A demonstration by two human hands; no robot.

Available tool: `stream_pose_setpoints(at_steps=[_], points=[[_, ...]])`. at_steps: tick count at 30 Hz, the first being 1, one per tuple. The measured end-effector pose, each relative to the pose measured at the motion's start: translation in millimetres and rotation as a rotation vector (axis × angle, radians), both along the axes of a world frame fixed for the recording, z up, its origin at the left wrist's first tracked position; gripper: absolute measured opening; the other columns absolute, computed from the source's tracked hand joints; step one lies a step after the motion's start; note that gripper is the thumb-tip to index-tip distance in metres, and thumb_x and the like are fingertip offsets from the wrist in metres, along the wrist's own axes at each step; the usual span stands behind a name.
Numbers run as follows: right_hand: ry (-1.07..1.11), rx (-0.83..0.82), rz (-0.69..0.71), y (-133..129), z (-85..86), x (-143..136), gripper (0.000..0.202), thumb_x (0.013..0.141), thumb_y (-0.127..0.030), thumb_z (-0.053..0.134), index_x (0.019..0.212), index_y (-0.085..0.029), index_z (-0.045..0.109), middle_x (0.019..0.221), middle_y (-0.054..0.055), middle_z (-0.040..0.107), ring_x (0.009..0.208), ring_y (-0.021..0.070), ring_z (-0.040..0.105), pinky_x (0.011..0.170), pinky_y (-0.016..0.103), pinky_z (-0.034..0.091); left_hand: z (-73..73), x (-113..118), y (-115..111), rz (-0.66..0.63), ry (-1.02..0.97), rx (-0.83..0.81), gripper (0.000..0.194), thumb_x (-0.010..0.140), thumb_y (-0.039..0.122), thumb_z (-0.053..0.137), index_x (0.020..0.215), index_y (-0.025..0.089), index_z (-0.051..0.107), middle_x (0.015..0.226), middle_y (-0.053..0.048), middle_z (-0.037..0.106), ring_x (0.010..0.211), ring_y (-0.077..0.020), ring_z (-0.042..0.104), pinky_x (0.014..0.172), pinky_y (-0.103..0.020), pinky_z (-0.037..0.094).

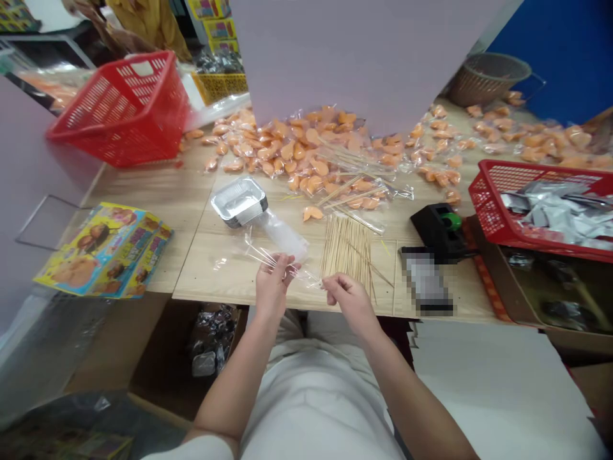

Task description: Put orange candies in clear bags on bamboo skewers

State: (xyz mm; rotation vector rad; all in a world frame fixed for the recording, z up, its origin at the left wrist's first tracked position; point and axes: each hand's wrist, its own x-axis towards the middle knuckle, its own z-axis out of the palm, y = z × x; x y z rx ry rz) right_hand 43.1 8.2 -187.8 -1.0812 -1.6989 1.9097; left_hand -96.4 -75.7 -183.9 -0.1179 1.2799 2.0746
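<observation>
Near the table's front edge, my left hand (275,285) is closed on a clear plastic bag (306,276). Thin pale sticks (261,255) stick out to the left of its fingers and appear to lie in the bag. Thumb and fingers of my right hand (348,298) pinch the bag's right end. Just beyond that hand lies a flat bundle of wooden skewers (342,246), a few of them askew. A stack of foil trays (240,201) stands beyond my left hand, with a stack of clear plastic bags (286,234) beside it.
Orange pieces in clear packets (306,150) are heaped at the back. Red baskets (138,115) stand at both sides. Yellow printed boxes (100,252) lie left. A black tape dispenser (438,231) and a blurred-out phone-like object (428,281) are right. A person in yellowish clothes (153,29) is behind.
</observation>
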Motion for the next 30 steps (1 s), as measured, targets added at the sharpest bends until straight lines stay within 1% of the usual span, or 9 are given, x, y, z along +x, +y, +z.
stream_pose_setpoints(at_steps=[3, 6, 12, 18, 21, 23, 26, 28, 30], points=[[0.055, -0.011, -0.073, 0, -1.0, -1, 0.039, 0.078, -0.057, 0.064, 0.068, -0.019, 0.061, 0.054, -0.002, 0.055, 0.056, 0.0123, 0.050, 0.060, 0.027, 0.043, 1.4, 11, -8, -0.282, -0.108, 0.088, 0.054, 0.068, 0.055, 0.078, 0.107, 0.020, 0.062, 0.113, -0.009, 0.069, 0.094, -0.0184, 0.069, 0.085, -0.030, 0.052], [0.099, -0.055, -0.064, -2, -0.9, -2, 0.034, 0.076, -0.053, 0.067, 0.077, -0.019, 0.066, 0.069, 0.000, 0.063, 0.064, 0.0135, 0.055, 0.064, 0.028, 0.046, 1.4, 28, -14, -0.562, -0.175, 0.135, 0.055, 0.074, 0.059, 0.071, 0.110, 0.018, 0.066, 0.120, -0.012, 0.067, 0.107, -0.0233, 0.065, 0.093, -0.035, 0.050], [0.110, -0.135, 0.002, -7, -1.7, 4, 0.035, 0.074, -0.051, 0.070, 0.090, -0.020, 0.065, 0.071, 0.000, 0.064, 0.068, 0.0148, 0.060, 0.068, 0.031, 0.051, -6.2, 42, -6, -0.324, 0.020, -0.032, 0.032, 0.069, 0.039, 0.080, 0.092, 0.019, 0.068, 0.100, -0.006, 0.073, 0.094, -0.0173, 0.067, 0.088, -0.031, 0.050], [0.071, -0.155, -0.037, -12, -10.5, 5, 0.039, 0.075, -0.057, 0.068, 0.070, -0.019, 0.059, 0.062, -0.001, 0.059, 0.060, 0.0130, 0.054, 0.061, 0.028, 0.047, -7.9, 44, 0, -0.273, -0.038, -0.040, 0.036, 0.059, 0.033, 0.086, 0.078, 0.017, 0.060, 0.074, 0.002, 0.069, 0.068, -0.0107, 0.065, 0.069, -0.025, 0.052], [0.112, -0.103, 0.047, -18, -12.7, 4, 0.038, 0.082, -0.055, 0.060, 0.069, -0.019, 0.058, 0.064, -0.001, 0.059, 0.061, 0.0129, 0.054, 0.060, 0.027, 0.046, -10.4, 43, 2, -0.310, -0.017, -0.041, 0.038, 0.057, 0.031, 0.087, 0.074, 0.017, 0.056, 0.062, 0.006, 0.060, 0.054, -0.0071, 0.057, 0.055, -0.020, 0.047], [0.102, 0.009, 0.116, -21, -12.3, 7, 0.032, 0.087, -0.049, 0.057, 0.073, -0.019, 0.061, 0.069, 0.000, 0.061, 0.066, 0.0139, 0.057, 0.064, 0.028, 0.046, -11.7, 40, 4, -0.298, -0.002, -0.042, 0.039, 0.057, 0.032, 0.087, 0.076, 0.018, 0.057, 0.064, 0.006, 0.059, 0.057, -0.0073, 0.059, 0.055, -0.018, 0.047], [0.003, 0.264, 0.113, -19, -11.5, 20, 0.021, 0.089, -0.039, 0.055, 0.088, -0.022, 0.067, 0.083, 0.002, 0.067, 0.077, 0.0163, 0.060, 0.070, 0.029, 0.047, -10.0, 33, 8, -0.200, 0.072, -0.035, 0.040, 0.059, 0.036, 0.087, 0.081, 0.018, 0.059, 0.073, 0.005, 0.062, 0.069, -0.0090, 0.065, 0.070, -0.023, 0.054], [-0.097, 0.476, -0.003, -6, -13.2, 40, 0.019, 0.090, -0.036, 0.055, 0.093, -0.023, 0.068, 0.089, 0.005, 0.068, 0.084, 0.0193, 0.061, 0.075, 0.033, 0.048, -8.4, 30, 9, -0.135, 0.209, -0.026, 0.036, 0.066, 0.040, 0.082, 0.085, 0.018, 0.060, 0.083, 0.003, 0.065, 0.074, -0.0097, 0.066, 0.081, -0.028, 0.055], [-0.227, 0.715, -0.231, 17, -17.9, 72, 0.020, 0.089, -0.036, 0.055, 0.093, -0.021, 0.068, 0.092, 0.009, 0.067, 0.091, 0.0238, 0.059, 0.082, 0.039, 0.047, -10.4, 27, 10, -0.077, 0.372, -0.044, 0.030, 0.074, 0.041, 0.076, 0.088, 0.019, 0.061, 0.090, 0.001, 0.067, 0.075, -0.0101, 0.067, 0.085, -0.032, 0.055]])
